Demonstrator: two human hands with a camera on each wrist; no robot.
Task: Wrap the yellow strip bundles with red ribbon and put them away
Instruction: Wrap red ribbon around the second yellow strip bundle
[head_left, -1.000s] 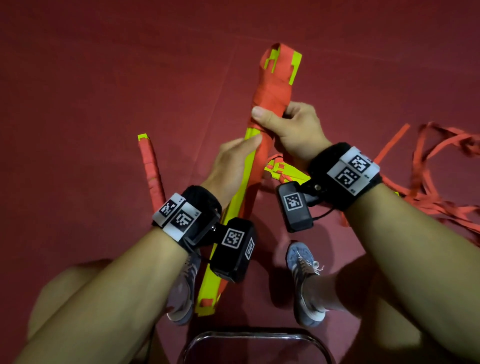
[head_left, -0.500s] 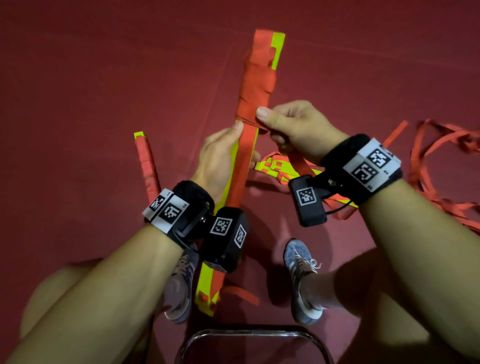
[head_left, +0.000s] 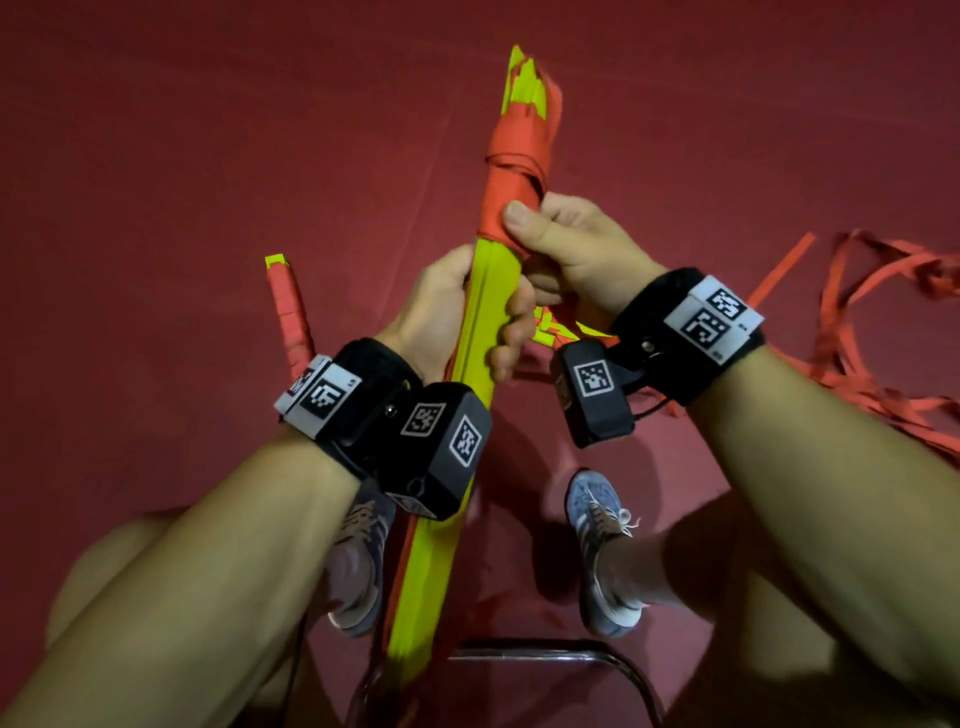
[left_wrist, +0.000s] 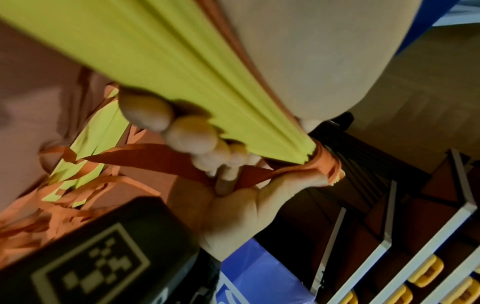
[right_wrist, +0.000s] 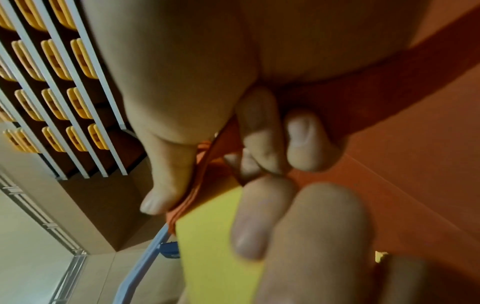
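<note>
Bundle in work: the long bundle of flat yellow strips (head_left: 423, 582) is held off the floor between both hands, tilted, with its top end away from the person and its lower end down between the shoes
Wrapping: flat red ribbon (head_left: 514, 166) is wound in overlapping turns round the upper part of the bundle; ragged yellow tips stick out above it, and the middle and lower lengths are bare yellow
Left hand: the left hand (head_left: 447, 312) grips the bare yellow stretch just below the wrap, with its fingers (left_wrist: 145, 111) curled round the edge
Right hand: the right hand (head_left: 576, 249) clamps the lowest turns of the wrap, thumb pressed flat on the red and fingers curled behind; a free length of ribbon runs out from under those fingers
Hands together: close against each other, right just above left
Wrapped piece: a second bundle wrapped in red (head_left: 288, 306), with a yellow tip at its far end, lies on the red floor (head_left: 156, 156) left of the left hand
Loose stock: a tangle of loose red ribbon (head_left: 883, 322) lies on the floor at the right; loose yellow strips (head_left: 556, 332) mixed with red lie beyond the hands
Below: grey sneakers (head_left: 602, 545) either side of the bundle's lower end, and a curved metal chair frame (head_left: 545, 657) at the near edge
</note>
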